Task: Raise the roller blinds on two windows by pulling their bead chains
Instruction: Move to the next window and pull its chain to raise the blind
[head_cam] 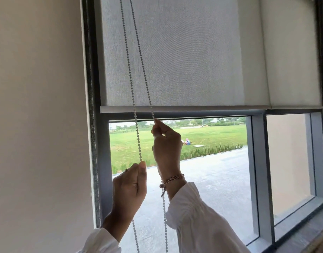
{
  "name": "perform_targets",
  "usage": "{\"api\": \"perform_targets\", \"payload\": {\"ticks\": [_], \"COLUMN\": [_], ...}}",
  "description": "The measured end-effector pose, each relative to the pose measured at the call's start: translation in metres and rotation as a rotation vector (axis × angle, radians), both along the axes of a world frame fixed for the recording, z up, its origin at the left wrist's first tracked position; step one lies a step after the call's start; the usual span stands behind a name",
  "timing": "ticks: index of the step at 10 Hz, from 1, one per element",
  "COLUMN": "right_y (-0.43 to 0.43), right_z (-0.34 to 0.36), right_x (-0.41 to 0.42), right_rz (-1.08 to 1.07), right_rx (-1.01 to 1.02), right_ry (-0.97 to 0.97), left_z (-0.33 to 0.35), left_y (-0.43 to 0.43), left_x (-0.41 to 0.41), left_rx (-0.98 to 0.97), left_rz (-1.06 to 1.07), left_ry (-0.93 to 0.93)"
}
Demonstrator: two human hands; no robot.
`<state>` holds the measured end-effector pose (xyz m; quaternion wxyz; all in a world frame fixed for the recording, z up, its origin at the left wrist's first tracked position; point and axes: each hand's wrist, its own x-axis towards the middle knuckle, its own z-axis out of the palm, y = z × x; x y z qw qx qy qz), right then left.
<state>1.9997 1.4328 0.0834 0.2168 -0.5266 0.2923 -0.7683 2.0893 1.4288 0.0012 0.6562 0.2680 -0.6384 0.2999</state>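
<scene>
At twelve o'clock above my right hand the bead chain runs vertically; its fingers pinch the right strand, my lower left hand pinching the left beneath the roller blind.

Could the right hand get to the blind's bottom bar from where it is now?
Probably yes. The right hand pinches the chain just below the bottom bar, nothing between them, but its grip is occupied and would have to let go first.
</scene>
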Motion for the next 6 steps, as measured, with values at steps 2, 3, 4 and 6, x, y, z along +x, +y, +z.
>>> {"api": "perform_targets", "payload": {"ticks": [2,3,4,6], "right_y": [-0.007,-0.006,-0.007,-0.019], "right_z": [-0.004,-0.007,-0.011,-0.021], "right_x": [-0.002,-0.011,-0.026,-0.068], "right_rz": [-0.001,0.009,0.069,0.115], "right_rx": [0.029,0.066,0.148,0.197], "right_ry": [0.027,0.055,0.134,0.170], "left_z": [-0.006,-0.009,-0.005,0.001], "left_y": [-0.010,-0.016,-0.021,-0.012], "left_x": [-0.001,-0.005,-0.018,-0.064], "left_rx": [0.114,0.229,0.353,0.296], "left_rz": [-0.203,-0.162,0.043,0.013], "left_ry": [0.219,0.368,0.509,0.344]}}
